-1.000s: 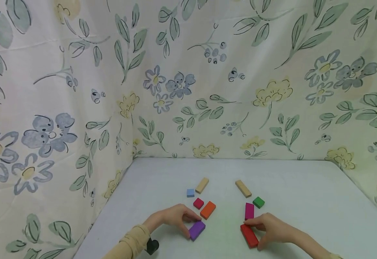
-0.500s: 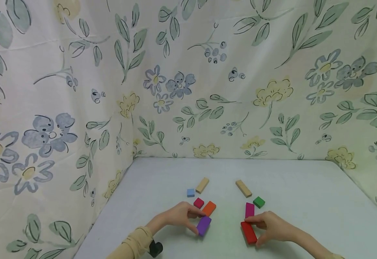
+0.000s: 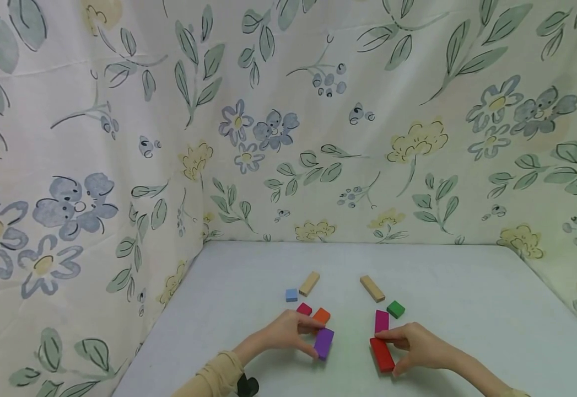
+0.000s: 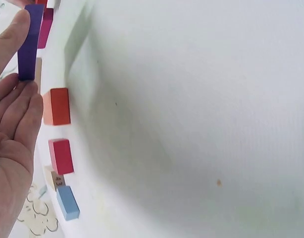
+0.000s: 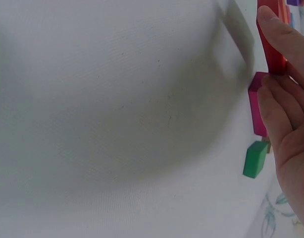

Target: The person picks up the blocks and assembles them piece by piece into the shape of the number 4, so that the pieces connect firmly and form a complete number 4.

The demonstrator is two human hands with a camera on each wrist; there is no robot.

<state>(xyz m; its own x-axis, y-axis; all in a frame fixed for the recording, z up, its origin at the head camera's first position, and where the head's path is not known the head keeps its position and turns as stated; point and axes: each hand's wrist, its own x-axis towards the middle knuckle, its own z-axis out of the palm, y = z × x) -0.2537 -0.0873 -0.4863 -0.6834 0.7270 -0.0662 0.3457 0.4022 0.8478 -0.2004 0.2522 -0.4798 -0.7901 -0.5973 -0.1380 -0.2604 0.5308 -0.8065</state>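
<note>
I have the left hand [image 3: 284, 332] pinching a purple oblong block [image 3: 324, 344] at the near side of the white counter [image 3: 467, 298]; to its right, the right hand [image 3: 421, 347] pinches a red oblong block [image 3: 382, 355]. Just beyond lie an orange block [image 3: 322, 315], left, and a magenta oblong block [image 3: 382, 321], right.

Free lane between purple block [image 3: 324, 344] and red block [image 3: 382, 355], orange block [image 3: 322, 315] behind the purple.

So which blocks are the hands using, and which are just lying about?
Seemingly in use:
Purple block (left hand)
Red block (right hand)

Lying about, probably:
Orange block
Small crimson block
Blue block
Green block
Magenta block
Left tan block
Right tan block
</note>
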